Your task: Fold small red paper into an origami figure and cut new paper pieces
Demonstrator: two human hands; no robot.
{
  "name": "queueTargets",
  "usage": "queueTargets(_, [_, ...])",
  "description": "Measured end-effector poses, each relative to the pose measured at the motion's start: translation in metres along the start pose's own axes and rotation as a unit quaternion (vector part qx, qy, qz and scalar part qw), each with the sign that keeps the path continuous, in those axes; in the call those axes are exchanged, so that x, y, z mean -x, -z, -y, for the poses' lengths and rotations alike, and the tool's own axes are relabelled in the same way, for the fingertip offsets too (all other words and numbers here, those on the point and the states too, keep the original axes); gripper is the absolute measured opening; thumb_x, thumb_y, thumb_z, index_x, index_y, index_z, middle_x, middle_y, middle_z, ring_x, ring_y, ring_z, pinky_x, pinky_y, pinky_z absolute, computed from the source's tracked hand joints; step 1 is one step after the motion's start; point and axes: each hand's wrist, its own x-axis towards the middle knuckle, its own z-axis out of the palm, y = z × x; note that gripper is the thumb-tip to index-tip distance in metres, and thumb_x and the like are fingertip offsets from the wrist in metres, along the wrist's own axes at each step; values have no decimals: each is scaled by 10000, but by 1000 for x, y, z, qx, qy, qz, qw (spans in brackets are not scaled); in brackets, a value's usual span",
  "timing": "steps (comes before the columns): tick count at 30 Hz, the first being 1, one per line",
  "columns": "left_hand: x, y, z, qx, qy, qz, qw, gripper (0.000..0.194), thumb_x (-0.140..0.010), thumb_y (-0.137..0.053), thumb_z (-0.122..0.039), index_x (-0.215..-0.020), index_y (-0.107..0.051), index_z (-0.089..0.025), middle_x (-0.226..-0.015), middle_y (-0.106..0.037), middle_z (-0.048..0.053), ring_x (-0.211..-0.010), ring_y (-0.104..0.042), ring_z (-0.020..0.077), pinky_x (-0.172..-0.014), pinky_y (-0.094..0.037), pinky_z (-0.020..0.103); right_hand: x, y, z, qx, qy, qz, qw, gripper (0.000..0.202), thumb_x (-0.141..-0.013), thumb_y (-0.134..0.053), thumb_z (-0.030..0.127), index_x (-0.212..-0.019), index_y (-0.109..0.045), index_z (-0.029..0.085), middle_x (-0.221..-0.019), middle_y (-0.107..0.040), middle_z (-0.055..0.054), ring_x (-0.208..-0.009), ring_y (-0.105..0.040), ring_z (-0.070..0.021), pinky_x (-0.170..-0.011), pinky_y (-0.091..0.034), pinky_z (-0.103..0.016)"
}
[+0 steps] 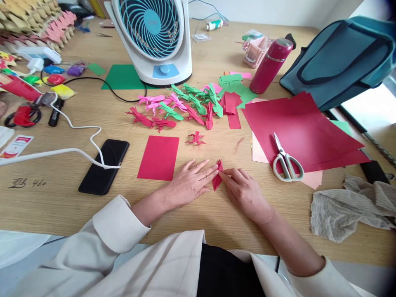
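Holds folded red paper [217,181] on wooden table [64,210], between both hands. Pinches its right side between thumb and forefinger of right hand [248,194]. Touches its left side with extended fingertips of left hand [189,183], not closed around anything. Includes, beyond folded red paper, small red figure [195,138], then cluster of pink, green and red figures [177,102]. Includes, left of folded red paper, flat red sheet [159,158]; well to its right, scissors [283,154] on large red sheets [312,128].

Left hand [192,182] touches folded paper [217,182] (red); right hand [247,193] pinches it. Scissors [282,154] lie at its three o'clock, phone [103,173] at nine.
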Motion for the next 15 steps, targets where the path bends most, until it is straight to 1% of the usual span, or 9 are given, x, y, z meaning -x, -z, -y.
queueTargets(5, [2, -2, 0, 10, 4, -2, 1000, 610, -965, -537, -332, -1519, -320, -194, -1560, -392, 103, -1481, -275, 291, -1175, -227, 508, 1, -4, 2, 42, 4, -8, 999, 422, -931, -457, 62, -1342, -542, 105, -1274, -614, -165, -990, -565, -278, -859, -541, -436])
queueTargets(9, [-1, -1, -2, 16, 12, 8, 1000, 622, -958, -548, -338, -1515, -317, -182, -1586, -344, 100, -1491, -239, 313, -1165, -240, 541, 0, -5, 3, 53, 6, -5, 999, 499, -900, -454, 30, -1387, -505, 123, -1368, -577, -159, -959, -563, -277, -849, -547, -446])
queueTargets(12, [-5, -1, -3, 23, 14, 11, 1000, 615, -946, -568, -359, -1491, -349, -176, -1601, -310, 103, -1502, -197, 337, -1156, -245, 571, -2, -6, 4, 55, 0, -2, 999, 530, -877, -460, 18, -1396, -495, 122, -1393, -560, -164, -972, -572, -282, -857, -550, -452])
queueTargets(15, [-9, 0, -5, 30, 17, 10, 999, 553, -941, -573, -374, -1431, -423, -167, -1603, -300, 115, -1501, -190, 358, -1148, -253, 590, -4, -8, 3, 61, -9, -3, 998, 520, -875, -458, 19, -1388, -494, 93, -1395, -557, -174, -1027, -577, -296, -878, -549, -456])
